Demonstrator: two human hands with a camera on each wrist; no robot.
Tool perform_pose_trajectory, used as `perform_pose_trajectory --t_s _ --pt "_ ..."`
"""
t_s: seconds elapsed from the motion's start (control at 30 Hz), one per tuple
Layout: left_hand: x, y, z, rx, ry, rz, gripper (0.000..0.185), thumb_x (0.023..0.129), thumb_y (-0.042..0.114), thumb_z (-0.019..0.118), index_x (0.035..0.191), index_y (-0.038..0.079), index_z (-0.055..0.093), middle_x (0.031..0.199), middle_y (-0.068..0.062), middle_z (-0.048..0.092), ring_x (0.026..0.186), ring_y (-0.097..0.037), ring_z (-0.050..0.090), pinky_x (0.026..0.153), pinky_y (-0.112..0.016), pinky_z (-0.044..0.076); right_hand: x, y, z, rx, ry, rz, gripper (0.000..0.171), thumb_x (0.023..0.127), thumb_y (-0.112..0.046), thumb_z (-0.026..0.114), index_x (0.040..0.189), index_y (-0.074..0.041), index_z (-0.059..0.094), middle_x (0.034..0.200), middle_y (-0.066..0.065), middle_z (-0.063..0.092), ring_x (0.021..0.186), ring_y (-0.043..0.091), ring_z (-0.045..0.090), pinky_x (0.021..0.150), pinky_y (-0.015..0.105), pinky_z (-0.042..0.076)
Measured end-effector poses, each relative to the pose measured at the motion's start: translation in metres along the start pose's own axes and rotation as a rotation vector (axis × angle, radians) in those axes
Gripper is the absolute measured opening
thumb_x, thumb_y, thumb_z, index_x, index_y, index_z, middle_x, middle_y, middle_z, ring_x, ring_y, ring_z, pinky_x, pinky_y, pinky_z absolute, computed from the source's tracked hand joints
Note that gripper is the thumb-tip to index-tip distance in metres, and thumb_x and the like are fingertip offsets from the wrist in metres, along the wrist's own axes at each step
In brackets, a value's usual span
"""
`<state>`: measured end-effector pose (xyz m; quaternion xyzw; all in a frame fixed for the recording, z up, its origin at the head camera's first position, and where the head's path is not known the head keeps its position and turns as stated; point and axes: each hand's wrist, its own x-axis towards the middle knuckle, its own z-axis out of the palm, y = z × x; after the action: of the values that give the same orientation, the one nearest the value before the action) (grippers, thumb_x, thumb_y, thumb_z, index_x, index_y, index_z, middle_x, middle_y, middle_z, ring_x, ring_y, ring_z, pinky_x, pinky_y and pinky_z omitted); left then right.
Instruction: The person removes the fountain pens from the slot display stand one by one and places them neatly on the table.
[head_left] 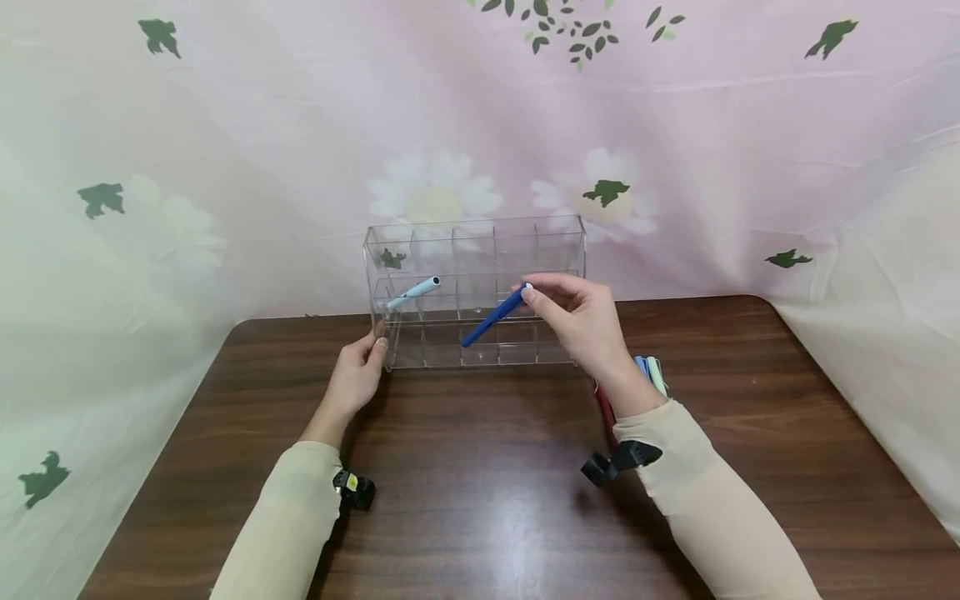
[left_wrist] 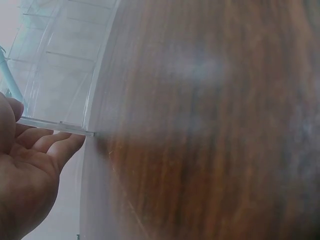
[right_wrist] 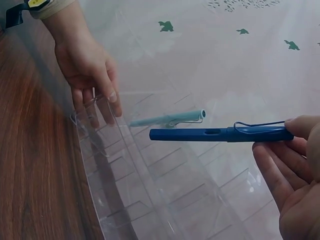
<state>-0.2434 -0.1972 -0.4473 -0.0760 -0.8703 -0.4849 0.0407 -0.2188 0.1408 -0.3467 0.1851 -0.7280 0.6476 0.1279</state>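
A clear plastic organizer (head_left: 480,321) with rows of compartments stands at the back of the table. My left hand (head_left: 356,377) grips its left side wall, thumb on one face and fingers on the other. A light blue pen (head_left: 414,293) leans in a left-hand compartment, its clip end up and toward the right. My right hand (head_left: 587,323) pinches a dark blue pen (right_wrist: 200,134) by its clip end, between thumb and fingers. In the head view this pen slants down to the left, overlapping the middle of the organizer.
Several more pens, among them a pale green one (head_left: 656,375) and a red one (head_left: 606,410), lie on the table partly hidden by my right wrist. A patterned cloth (head_left: 300,167) hangs right behind the wooden table (head_left: 465,467).
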Motion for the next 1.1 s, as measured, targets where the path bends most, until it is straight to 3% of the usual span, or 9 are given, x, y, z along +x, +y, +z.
perform_pose_trajectory --t_s 0.13,0.33,0.63,0.83,1.1 --pt "-0.001 0.0 -0.001 -0.002 0.004 -0.002 0.048 0.102 0.033 0.042 0.142 0.007 0.042 0.141 -0.016 0.046 0.128 -0.029 0.045 0.105 -0.048 0.038 0.001 0.0 0.0 0.008 0.008 -0.016 0.024 0.088 -0.025 0.069 0.107 -0.012 0.072 0.098 0.008 0.073 0.084 0.026 0.071 0.08 0.035 0.056" --pt "-0.002 0.0 0.0 -0.007 0.001 0.002 0.048 0.102 0.031 0.043 0.142 0.005 0.043 0.142 -0.014 0.045 0.13 -0.03 0.044 0.106 -0.046 0.037 -0.001 -0.002 -0.003 0.011 0.03 0.018 0.023 0.088 -0.022 0.069 0.107 -0.01 0.072 0.096 0.01 0.073 0.082 0.021 0.071 0.079 0.032 0.056" --pt "0.0 0.001 -0.001 -0.005 0.014 0.015 0.046 0.102 0.03 0.044 0.141 0.005 0.045 0.142 -0.012 0.045 0.13 -0.029 0.043 0.107 -0.045 0.036 -0.006 -0.027 -0.006 -0.079 0.033 0.006 0.023 0.09 -0.013 0.066 0.109 0.0 0.069 0.093 0.021 0.071 0.08 0.014 0.07 0.071 0.025 0.054" --pt "0.001 0.001 0.0 0.012 0.014 0.005 0.045 0.102 0.031 0.044 0.141 0.008 0.046 0.14 -0.015 0.047 0.129 -0.03 0.045 0.106 -0.047 0.037 -0.007 -0.028 -0.011 -0.093 0.041 -0.001 0.026 0.09 -0.011 0.065 0.111 0.004 0.067 0.099 0.021 0.07 0.081 0.012 0.069 0.075 0.026 0.055" --pt "-0.002 0.001 0.0 -0.008 0.015 -0.001 0.045 0.102 0.03 0.044 0.141 0.007 0.045 0.141 -0.014 0.046 0.129 -0.03 0.045 0.106 -0.046 0.038 -0.007 -0.028 -0.017 -0.134 0.035 -0.012 0.023 0.09 -0.012 0.067 0.109 0.0 0.069 0.098 0.02 0.071 0.08 0.01 0.069 0.074 0.023 0.056"
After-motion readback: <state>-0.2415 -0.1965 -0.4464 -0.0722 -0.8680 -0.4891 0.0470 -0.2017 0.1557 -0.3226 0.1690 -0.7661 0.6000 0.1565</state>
